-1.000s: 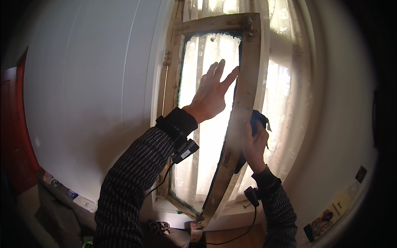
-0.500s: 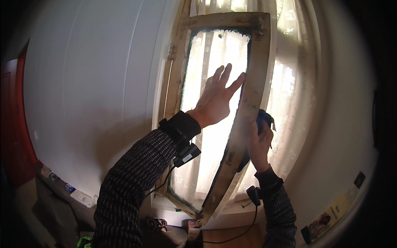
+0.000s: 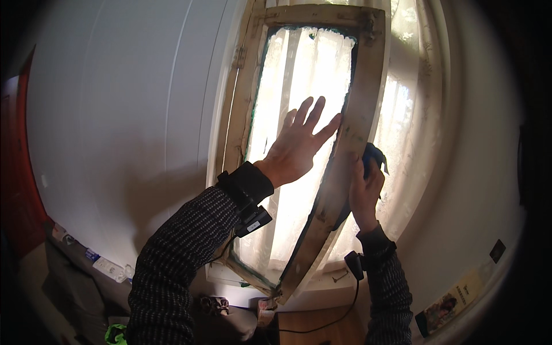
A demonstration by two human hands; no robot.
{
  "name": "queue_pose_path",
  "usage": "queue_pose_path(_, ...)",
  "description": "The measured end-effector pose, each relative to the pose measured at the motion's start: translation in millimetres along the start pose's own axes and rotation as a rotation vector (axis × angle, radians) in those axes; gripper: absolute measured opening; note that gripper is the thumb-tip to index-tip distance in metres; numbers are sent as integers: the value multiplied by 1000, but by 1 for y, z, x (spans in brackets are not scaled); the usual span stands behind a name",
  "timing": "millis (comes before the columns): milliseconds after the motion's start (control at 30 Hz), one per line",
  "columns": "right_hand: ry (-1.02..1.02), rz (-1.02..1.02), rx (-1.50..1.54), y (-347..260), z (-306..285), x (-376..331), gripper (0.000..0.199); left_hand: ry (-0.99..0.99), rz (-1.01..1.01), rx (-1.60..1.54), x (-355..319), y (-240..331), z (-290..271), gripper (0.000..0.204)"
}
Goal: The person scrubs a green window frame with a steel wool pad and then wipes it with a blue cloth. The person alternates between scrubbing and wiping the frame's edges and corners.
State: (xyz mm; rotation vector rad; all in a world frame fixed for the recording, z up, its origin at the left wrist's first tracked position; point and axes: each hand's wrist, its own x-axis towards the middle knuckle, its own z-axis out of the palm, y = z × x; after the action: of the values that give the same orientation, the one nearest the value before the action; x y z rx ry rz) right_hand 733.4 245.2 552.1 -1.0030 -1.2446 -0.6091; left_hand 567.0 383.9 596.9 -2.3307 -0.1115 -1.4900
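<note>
A casement window sash with a worn, unpainted wooden frame is swung inward, and its glass pane has rough green edges. My left hand lies against the pane with its fingers spread, the thumb side reaching the right stile. At the outer side of that stile, my right hand is closed around a dark blue cloth. The cloth is bunched against the frame's edge, and a dark strip of it shows lower down behind the wood. Part of the cloth is hidden by the stile and my fingers.
Lace curtains hang behind the sash. A red door stands far left, past a pale wall. Below are a grey covered seat, a bright green item and a brown wooden surface. A printed sheet is at lower right.
The view has tilted, so the sash sits higher in the picture. My left hand has shifted a little down the pane. My right hand keeps the cloth at the same stretch of frame.
</note>
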Motion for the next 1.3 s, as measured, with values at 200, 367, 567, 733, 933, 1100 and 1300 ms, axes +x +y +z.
queue_pose_path(200, -4, 26, -91, 1, -1, 1, 60, -34, 56, 56, -17, -2, 6, 98)
queue_pose_path(367, 2, 17, -31, -2, 0, 0, 49, 61, 205, 39, -21, -24, -8, 66)
queue_pose_path(567, -33, 24, 36, -4, -1, -2, 43, 176, -158, 49, 55, -100, -40, 73)
queue_pose_path(733, -19, 37, 25, -5, 1, -2, 39, 20, -342, -15, 103, -131, -66, 81)
queue_pose_path(933, 4, 5, 102, 0, 4, -4, 37, 108, -288, 21, 114, -158, -70, 81)
queue_pose_path(1100, 7, 18, 127, 7, 4, -6, 37, 124, -238, 44, 100, -169, -61, 76)
queue_pose_path(1300, 29, -8, 68, 9, 4, -7, 38, 94, -227, 51, 74, -168, -55, 74)
